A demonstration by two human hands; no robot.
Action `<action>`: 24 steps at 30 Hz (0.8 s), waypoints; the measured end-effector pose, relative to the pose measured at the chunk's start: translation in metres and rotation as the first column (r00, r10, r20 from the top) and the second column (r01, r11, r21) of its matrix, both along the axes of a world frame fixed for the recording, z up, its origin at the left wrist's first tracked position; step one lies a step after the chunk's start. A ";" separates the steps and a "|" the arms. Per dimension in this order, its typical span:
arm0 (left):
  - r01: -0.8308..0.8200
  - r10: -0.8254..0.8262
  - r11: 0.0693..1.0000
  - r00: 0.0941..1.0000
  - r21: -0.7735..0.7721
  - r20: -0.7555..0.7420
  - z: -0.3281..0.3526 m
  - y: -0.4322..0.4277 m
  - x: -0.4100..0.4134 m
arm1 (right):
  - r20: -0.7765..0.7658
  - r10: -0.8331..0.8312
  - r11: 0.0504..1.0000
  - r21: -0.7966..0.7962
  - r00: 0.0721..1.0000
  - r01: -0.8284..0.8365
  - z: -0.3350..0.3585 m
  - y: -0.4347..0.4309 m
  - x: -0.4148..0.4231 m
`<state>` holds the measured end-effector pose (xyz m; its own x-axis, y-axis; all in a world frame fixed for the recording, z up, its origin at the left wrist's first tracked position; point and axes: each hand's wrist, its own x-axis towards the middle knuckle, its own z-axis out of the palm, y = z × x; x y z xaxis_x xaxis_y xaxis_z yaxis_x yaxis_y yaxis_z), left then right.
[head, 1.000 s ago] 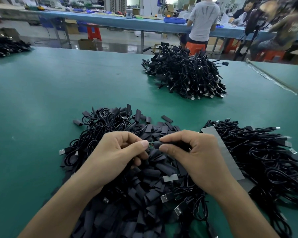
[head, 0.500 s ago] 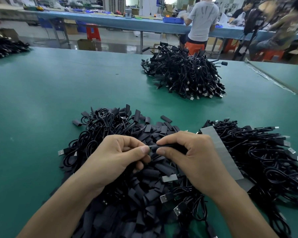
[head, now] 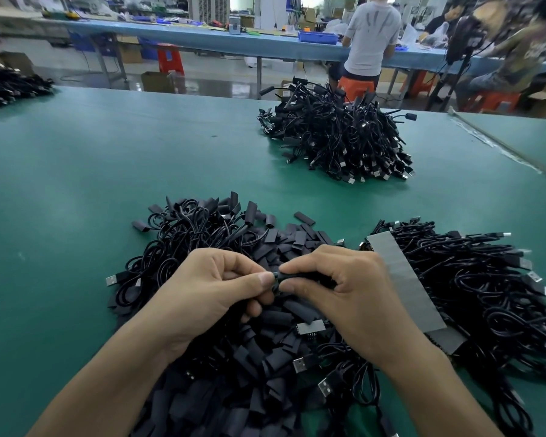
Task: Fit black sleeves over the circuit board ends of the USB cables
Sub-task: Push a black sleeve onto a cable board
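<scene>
Green bench is heaped with parts. Black sleeve is pinched by right hand, hidden cable end by left hand; straight, full seating is advised.

The only view came from a wide-angle camera worn on the person's head, facing forward and tilted down over the green desk. It sat close above the left hand and right hand, which met just below the picture's centre, pinching one black sleeve between them, with both forearms entering from the bottom edge. Farther up the frame it took in a cable pile, and along the top a blue bench across the room.
</scene>
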<state>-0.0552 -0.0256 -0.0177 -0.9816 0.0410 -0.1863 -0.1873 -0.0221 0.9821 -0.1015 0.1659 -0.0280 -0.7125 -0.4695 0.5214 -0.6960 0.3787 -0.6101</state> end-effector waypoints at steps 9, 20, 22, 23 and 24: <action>0.012 -0.012 1.000 0.999 0.006 0.032 -0.001 0.003 0.000 | 0.080 0.065 0.997 0.035 0.995 -0.068 0.000 0.007 -0.003; -0.001 0.000 1.000 0.998 0.019 0.064 -0.001 0.004 -0.001 | 0.012 0.041 0.998 0.042 0.999 -0.042 -0.003 0.001 0.000; -0.006 0.004 0.999 0.998 0.031 0.069 -0.001 0.004 -0.001 | 0.020 0.044 0.998 0.051 0.999 -0.045 -0.003 0.001 0.000; -0.011 0.009 0.999 0.998 0.034 0.067 -0.001 0.005 -0.001 | 0.026 0.046 0.998 0.052 0.999 -0.048 -0.002 0.001 0.000; -0.017 0.014 0.999 0.998 0.037 0.066 -0.001 0.005 -0.001 | 0.032 0.048 0.997 0.052 0.998 -0.050 -0.001 0.001 0.000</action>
